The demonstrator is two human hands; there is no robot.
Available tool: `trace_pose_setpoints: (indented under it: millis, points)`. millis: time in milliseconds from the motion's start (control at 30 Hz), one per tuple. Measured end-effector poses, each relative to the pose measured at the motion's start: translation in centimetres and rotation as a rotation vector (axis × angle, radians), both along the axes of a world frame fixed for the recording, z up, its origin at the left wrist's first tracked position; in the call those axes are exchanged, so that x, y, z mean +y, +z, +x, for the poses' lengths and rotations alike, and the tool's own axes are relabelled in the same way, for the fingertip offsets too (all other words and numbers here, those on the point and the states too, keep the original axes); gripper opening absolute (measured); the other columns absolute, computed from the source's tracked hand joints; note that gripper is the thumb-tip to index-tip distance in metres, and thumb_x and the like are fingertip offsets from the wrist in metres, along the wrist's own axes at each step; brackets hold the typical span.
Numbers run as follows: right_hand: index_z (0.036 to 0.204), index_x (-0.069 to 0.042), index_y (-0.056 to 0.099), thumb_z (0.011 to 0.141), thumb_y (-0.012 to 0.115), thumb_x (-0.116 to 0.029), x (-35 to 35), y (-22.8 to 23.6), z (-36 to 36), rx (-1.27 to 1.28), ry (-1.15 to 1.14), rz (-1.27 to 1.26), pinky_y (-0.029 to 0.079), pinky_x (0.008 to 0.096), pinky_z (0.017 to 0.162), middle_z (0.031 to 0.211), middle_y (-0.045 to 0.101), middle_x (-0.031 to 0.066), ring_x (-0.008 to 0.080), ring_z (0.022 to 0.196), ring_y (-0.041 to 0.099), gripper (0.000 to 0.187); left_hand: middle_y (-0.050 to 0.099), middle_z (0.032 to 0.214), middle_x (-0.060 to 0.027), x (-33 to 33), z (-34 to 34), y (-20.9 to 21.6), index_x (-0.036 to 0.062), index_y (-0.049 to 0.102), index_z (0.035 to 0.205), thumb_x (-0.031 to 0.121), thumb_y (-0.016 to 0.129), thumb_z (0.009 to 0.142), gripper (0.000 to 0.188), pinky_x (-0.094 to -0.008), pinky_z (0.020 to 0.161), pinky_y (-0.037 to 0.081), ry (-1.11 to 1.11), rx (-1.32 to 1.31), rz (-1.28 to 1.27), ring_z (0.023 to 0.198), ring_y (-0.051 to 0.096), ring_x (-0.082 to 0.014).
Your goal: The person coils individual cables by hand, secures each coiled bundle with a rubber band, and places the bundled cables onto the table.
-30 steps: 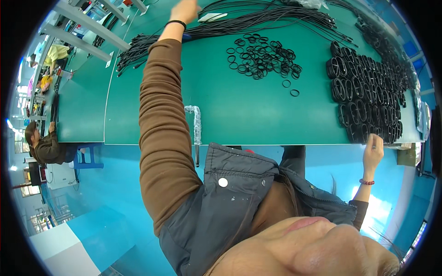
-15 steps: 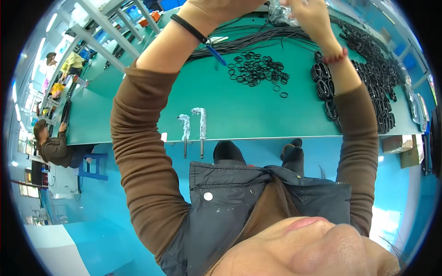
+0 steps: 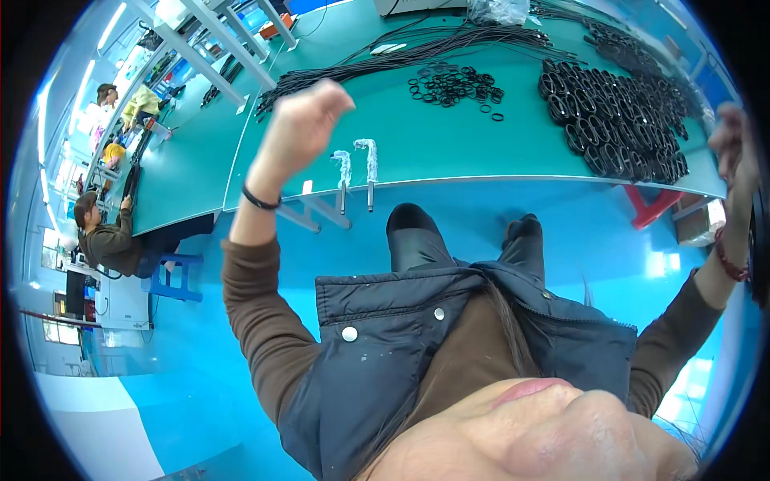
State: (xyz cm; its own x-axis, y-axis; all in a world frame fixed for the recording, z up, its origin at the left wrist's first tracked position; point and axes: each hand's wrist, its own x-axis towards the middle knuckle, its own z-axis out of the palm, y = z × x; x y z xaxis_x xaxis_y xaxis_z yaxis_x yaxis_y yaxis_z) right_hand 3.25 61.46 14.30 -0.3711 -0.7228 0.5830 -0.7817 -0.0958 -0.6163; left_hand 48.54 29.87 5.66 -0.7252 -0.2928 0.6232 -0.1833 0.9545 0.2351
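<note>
My left hand (image 3: pixel 309 120) is raised over the left part of the green table (image 3: pixel 449 152), fingers curled and blurred; what they hold, if anything, is hidden. A black band (image 3: pixel 261 200) circles that wrist. Closest to the left hand are two bent metal rods (image 3: pixel 369 168), partly wrapped in clear plastic, jutting past the table's near edge. At the far right my right hand (image 3: pixel 734 148) is up beside the table corner, fingers apart and somewhat smeared, with nothing visible in it. A dark red bracelet (image 3: pixel 728 255) sits on the right wrist.
Loose black rings (image 3: pixel 457 86) lie mid-table. Coiled black cables (image 3: pixel 601 120) fill the right side, and long black cables (image 3: pixel 417 56) run along the back. A red stool (image 3: pixel 648 207) and cardboard box (image 3: pixel 700 224) stand below. A co-worker (image 3: pixel 112 236) sits at far left.
Both hands have come away from the back of the table, the left one toward me and leftward, the right one far out to the right. The view has shifted too.
</note>
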Motion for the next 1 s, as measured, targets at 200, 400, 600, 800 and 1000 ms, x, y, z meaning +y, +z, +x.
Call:
trace_pose_setpoints:
  millis: [200, 400, 600, 800, 1000]
  points:
    - [0.098, -0.003, 0.06, 0.097, 0.04, -0.043, 1.1, -17.3, -2.0, -0.593, -0.148, 0.198, 0.032, 0.019, 0.037, 0.066, 0.061, 0.0067, 0.005, 0.044, 0.045, 0.045, 0.048, 0.059, 0.0005, 4.3, 1.1, -7.0, 0.0008, 0.059, 0.089, 0.018, 0.048, 0.095, 0.021, -0.021, 0.042, 0.035, -0.2, -0.578, 0.8, 0.045, 0.043, -0.0054]
    - [0.12, -0.004, 0.053, 0.073, 0.071, -0.033, -2.3, -21.7, 8.9, 0.368, -0.039, 0.595, 0.044, 0.0425, 0.089, 0.105, 0.062, 0.0196, 0.0372, 0.099, 0.058, 0.058, 0.037, 0.056, 0.0055, 7.9, -1.4, -9.0, -0.0024, 0.057, 0.101, 0.027, 0.039, 0.1, 0.035, -0.0184, 0.04, 0.028, -0.481, -0.41, 1.351, 0.046, 0.034, -0.0029]
    - [0.123, 0.0, 0.05, 0.082, 0.066, -0.015, -7.9, -21.2, 17.1, -0.288, 0.659, 0.17, 0.046, 0.0329, 0.085, 0.108, 0.062, 0.014, 0.0232, 0.098, 0.06, 0.046, 0.034, 0.054, 0.0065, 10.5, -5.6, -9.4, -0.0029, 0.057, 0.094, 0.03, 0.038, 0.1, 0.038, -0.0199, 0.041, 0.025, -0.619, -0.428, 1.338, 0.045, 0.031, -0.0023]
    - [0.098, 0.0, 0.058, 0.093, 0.05, -0.008, -10.7, -22.0, 17.8, -0.381, 0.541, 0.055, 0.041, 0.0231, 0.052, 0.066, 0.054, 0.0022, 0.0081, 0.056, 0.05, 0.012, 0.028, 0.052, 0.0052, 10.1, -7.1, -10.4, -0.003, 0.055, 0.099, 0.039, 0.039, 0.098, 0.045, -0.0208, 0.039, 0.024, -0.678, -0.062, 1.579, 0.042, 0.031, -0.0055]
    - [0.105, -0.006, 0.054, 0.093, 0.05, -0.015, -15.1, -24.0, 15.8, -0.056, 0.475, 0.145, 0.046, 0.0326, 0.054, 0.068, 0.057, 0.0119, 0.0233, 0.06, 0.058, 0.016, 0.027, 0.052, 0.0056, 11.4, -7.8, -11.2, 0.0006, 0.052, 0.086, 0.038, 0.038, 0.098, 0.042, -0.0216, 0.037, 0.021, -0.898, -0.293, 1.962, 0.04, 0.031, -0.006]
